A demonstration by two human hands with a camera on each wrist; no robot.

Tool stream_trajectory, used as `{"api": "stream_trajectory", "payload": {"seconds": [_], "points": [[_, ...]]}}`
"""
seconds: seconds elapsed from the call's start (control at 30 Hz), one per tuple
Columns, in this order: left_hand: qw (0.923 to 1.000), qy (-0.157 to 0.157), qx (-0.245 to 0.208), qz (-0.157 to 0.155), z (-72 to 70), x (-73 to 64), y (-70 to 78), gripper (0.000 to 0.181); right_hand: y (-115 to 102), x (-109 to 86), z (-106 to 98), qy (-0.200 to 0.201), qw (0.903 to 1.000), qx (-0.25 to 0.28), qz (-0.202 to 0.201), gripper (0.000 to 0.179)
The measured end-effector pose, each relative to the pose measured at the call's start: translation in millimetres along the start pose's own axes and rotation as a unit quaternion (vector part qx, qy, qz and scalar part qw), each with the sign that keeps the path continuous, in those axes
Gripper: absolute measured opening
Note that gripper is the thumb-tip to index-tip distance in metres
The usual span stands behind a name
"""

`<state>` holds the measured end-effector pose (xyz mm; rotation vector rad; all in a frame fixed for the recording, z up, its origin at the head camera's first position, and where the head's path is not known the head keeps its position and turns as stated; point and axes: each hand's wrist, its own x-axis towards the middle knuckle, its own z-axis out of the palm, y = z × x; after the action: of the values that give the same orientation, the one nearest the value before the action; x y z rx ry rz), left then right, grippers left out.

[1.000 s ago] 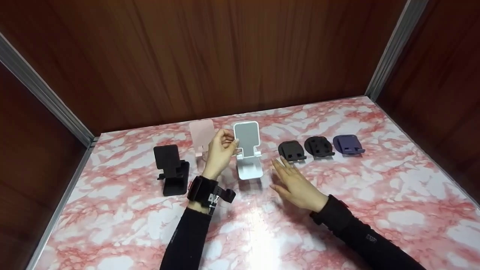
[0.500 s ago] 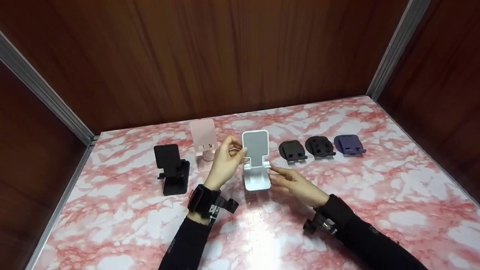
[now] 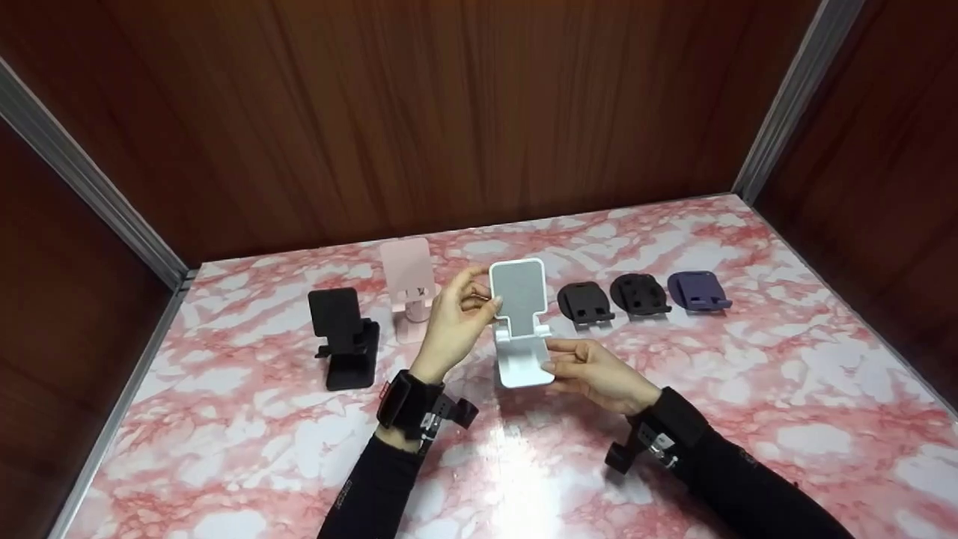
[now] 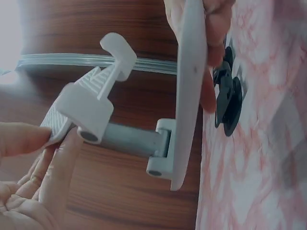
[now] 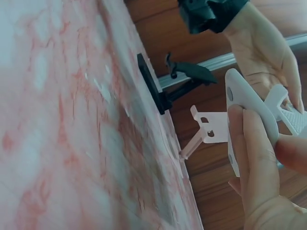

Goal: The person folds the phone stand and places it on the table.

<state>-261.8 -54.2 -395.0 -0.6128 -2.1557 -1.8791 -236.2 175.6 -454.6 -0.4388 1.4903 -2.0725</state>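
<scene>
Desk (image 3: 262, 449) red-and-white marbled; wood-grain panels (image 3: 479, 112) along back and side edges, metal posts (image 3: 793, 97) at back corners. White stand (image 3: 522, 322) held above desk, midway between side edges: left hand (image 3: 455, 316) pinches upper plate (image 3: 516, 281), right hand (image 3: 599, 374) grips base (image 3: 522, 370).

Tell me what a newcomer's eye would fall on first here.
Probably the white phone stand with the grey pad, held up over the red-and-white marbled tabletop, the left hand pinching its upper plate and the right hand gripping its base. Next, perhaps, the flat purple holder at the right end of a row of three, and the pale pink upright stand left of the white one.
</scene>
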Motion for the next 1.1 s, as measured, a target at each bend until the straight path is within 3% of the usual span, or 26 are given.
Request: {"api": "stream_trajectory", "payload": {"seconds": [0.13, 0.37, 0.53, 0.83, 1.03, 1.1], "points": [[0.9988, 0.0, 0.037, 0.033, -2.5, 0.9, -3.8, 0.037, 0.9, -0.4, 1.4, 0.001, 1.0, 0.003, 0.006, 0.052], [0.9986, -0.04, -0.018, 0.031, -4.8, 2.7, -10.6, 0.041, 1.8, -1.0, 3.5, -0.001, 0.9999, 0.006, 0.009, 0.051], [0.9976, -0.053, -0.029, 0.034, -5.1, 3.9, -12.7, 0.039, 0.3, -2.2, 5.8, 0.001, 0.9999, 0.006, 0.01, 0.049], [0.9969, -0.051, -0.01, 0.059, -4.1, 2.2, -9.0, 0.039, -1.0, -3.6, 10.2, 0.001, 1.0, -0.001, -0.001, 0.051], [0.9955, -0.029, 0.024, 0.087, -1.3, 1.5, -9.6, 0.034, -3.2, -4.8, 13.0, 0.008, 1.0, 0.002, 0.002, 0.053], [0.9944, -0.017, 0.043, 0.095, -0.1, -1.0, 0.3, 0.03, -3.9, -4.5, 14.2, 0.008, 1.0, 0.004, 0.004, 0.053]]}}
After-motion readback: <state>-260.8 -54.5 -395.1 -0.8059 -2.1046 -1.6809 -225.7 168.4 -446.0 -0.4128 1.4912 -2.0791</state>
